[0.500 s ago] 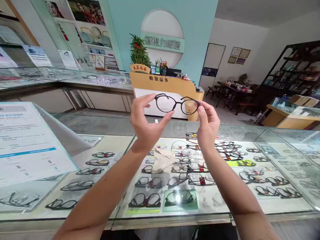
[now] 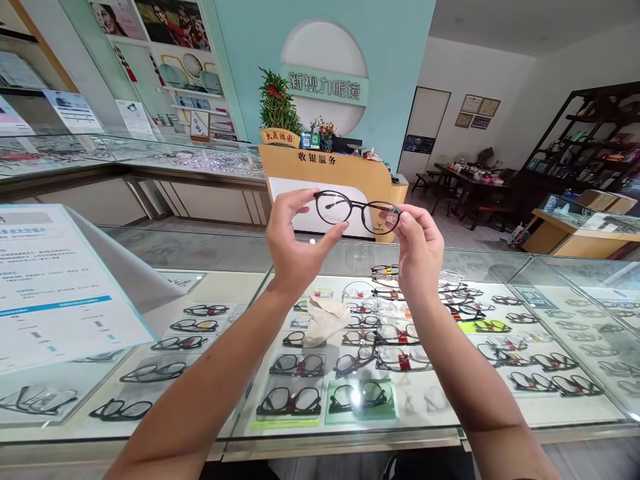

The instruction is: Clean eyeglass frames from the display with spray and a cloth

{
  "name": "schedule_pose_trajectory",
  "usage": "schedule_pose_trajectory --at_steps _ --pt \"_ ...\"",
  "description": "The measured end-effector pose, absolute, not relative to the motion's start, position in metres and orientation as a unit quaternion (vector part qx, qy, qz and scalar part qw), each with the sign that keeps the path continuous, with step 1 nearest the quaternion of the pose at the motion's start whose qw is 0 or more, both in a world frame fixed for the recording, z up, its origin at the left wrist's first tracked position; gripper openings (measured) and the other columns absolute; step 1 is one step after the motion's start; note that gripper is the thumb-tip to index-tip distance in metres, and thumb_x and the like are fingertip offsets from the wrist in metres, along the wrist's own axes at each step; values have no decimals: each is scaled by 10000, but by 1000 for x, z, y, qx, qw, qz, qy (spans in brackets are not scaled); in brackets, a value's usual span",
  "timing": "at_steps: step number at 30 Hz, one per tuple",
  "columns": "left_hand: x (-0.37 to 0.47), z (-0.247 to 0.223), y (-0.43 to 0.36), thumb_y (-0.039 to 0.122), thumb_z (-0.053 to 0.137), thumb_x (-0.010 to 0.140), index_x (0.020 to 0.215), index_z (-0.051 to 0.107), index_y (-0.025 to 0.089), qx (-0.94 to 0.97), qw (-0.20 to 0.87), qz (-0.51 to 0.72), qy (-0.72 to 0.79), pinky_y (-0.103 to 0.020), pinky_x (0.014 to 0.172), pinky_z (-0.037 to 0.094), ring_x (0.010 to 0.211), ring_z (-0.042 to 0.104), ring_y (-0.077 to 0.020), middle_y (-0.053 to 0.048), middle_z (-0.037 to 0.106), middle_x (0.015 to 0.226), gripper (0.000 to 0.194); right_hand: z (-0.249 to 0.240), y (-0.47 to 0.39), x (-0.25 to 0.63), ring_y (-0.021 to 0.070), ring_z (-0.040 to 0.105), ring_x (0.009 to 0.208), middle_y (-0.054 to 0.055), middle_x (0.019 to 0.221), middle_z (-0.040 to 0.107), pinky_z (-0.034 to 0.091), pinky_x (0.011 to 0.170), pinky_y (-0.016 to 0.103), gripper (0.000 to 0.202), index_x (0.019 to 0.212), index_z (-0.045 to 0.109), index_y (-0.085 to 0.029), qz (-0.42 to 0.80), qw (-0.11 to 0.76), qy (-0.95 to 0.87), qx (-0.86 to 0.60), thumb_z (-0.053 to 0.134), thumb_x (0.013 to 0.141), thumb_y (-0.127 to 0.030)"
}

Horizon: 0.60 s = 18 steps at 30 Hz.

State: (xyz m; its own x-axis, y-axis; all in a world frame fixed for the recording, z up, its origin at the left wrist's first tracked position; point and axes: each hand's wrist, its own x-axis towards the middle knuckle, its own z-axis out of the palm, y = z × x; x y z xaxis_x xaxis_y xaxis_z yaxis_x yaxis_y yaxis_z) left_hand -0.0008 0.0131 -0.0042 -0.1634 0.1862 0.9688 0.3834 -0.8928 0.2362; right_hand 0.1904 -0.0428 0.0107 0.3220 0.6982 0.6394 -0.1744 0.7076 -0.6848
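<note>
A pair of black round-rimmed eyeglasses [image 2: 357, 205] is held up above the glass counter, tilted down toward the right, its lenses facing me. My left hand [image 2: 294, 243] has its index finger at the left upper corner of the frame, with the thumb spread below near the left lens. At the other end, my right hand [image 2: 421, 252] pinches the right corner between thumb and fingers. Pale printing shows on the left lens and a small logo on the right one. Beneath the hands, a crumpled beige cloth [image 2: 327, 321] lies on the counter.
Several rows of eyeglasses [image 2: 289, 400] show through the glass counter top [image 2: 235, 250]. A printed white sign [image 2: 60, 287] stands at the left. Beyond are a wooden cashier desk [image 2: 330, 172], a potted plant [image 2: 279, 107] and a dark table [image 2: 470, 177].
The eyeglasses have shifted slightly right and tilted, their right end lower. The temples now show behind and below the upper rims. Both hands have moved a little to the right.
</note>
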Motion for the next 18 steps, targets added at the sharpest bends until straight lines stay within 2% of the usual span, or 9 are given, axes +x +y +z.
schedule_pose_trajectory --at_steps 7,12,15,18 --pt "1 -6 14 443 949 837 1355 683 274 -650 42 -727 -218 -440 1011 625 1218 742 -274 -86 751 1292 606 12 -44 190 196 803 950 17 988 806 634 964 395 109 1036 782 -284 294 775 -503 -243 737 978 -364" --pt "2 -9 16 409 933 865 1375 641 267 -662 -6 -722 -202 -458 1093 619 1303 732 -277 -108 747 1374 605 10 -40 191 186 795 911 12 968 790 632 939 386 93 1044 759 -283 277 773 -514 -246 712 1000 -350" --pt "1 -8 15 371 909 893 1401 605 263 -680 -33 -703 -206 -466 1095 629 1290 751 -276 -118 754 1377 602 12 -39 199 201 795 1004 21 1051 792 616 993 408 108 1074 744 -290 234 756 -550 -266 664 1015 -333" --pt "-2 -3 7 334 928 869 1399 618 257 -699 -9 -679 -222 -465 1109 628 1283 756 -277 -106 762 1370 619 18 -43 208 234 756 1175 41 1168 804 572 1081 447 121 1089 771 -298 158 711 -619 -294 688 1003 -321"
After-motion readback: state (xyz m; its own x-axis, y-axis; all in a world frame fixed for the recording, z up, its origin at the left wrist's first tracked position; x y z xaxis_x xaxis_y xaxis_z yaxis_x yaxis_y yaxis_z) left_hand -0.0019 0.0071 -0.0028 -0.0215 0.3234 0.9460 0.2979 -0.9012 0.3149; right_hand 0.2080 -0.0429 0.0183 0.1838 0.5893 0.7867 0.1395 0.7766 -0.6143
